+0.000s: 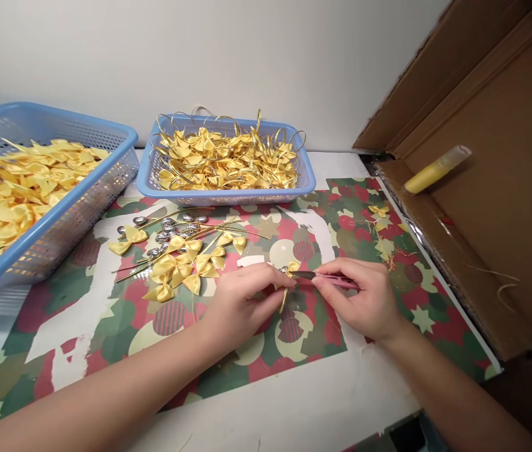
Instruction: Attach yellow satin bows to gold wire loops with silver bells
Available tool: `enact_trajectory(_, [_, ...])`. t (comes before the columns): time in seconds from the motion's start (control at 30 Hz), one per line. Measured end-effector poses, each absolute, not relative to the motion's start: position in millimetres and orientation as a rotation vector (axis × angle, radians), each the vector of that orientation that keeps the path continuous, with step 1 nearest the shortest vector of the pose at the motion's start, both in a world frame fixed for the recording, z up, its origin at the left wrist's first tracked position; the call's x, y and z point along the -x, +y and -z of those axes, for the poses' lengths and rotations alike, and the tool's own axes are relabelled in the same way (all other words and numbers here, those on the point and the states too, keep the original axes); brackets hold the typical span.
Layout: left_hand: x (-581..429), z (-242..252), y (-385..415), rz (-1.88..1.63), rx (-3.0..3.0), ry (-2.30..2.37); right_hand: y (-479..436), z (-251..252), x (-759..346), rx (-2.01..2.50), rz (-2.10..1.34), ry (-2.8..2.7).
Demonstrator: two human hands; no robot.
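My left hand (242,301) pinches a small yellow satin bow with a gold cord loop (287,284) just above the patterned mat. My right hand (364,298) grips a pink tool with a dark tip (329,278), and that tip touches the bow. The two hands sit close together at the middle of the mat. To their left lies a loose pile of yellow bows (179,263), gold cords and small silver beads (172,227).
A blue basket (106,182) full of plain yellow bows stands at the left. Another blue basket (228,191) holds bows with gold loops at the back. An open cardboard box (496,188) with a yellow glue stick (435,169) stands right. A red-green patterned mat (106,314) covers the white table.
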State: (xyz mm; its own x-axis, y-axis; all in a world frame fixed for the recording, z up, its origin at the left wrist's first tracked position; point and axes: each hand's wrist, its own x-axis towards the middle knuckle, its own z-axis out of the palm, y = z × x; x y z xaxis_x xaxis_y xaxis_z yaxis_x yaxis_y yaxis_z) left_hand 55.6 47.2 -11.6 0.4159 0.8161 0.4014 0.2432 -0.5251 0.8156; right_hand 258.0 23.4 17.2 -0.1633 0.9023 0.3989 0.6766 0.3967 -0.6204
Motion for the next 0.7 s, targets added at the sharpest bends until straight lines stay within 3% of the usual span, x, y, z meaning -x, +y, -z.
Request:
enact_trajectory(0.17, [-56.3, 13.2, 46.9, -1.071, -1.887, 0.89, 27.9, -15.9, -266.8, 1.392, -0.361, -1.843])
enact_trajectory(0.5, [-56.8, 13.9, 49.9, -0.934, -1.568, 0.893, 57.7, 9.6, -289.2, 1.678, 0.022, -1.957])
enact_trajectory(0.6, [-56.3, 13.2, 49.5, -0.911, -1.752, 0.869, 47.1, -1.3, -271.7, 1.447, -0.289, -1.878])
enact_trajectory(0.7, [-55.9, 13.3, 48.2, -0.912, -1.964, 0.796, 38.3, -8.5, -257.5, 1.32, -0.908, -1.826])
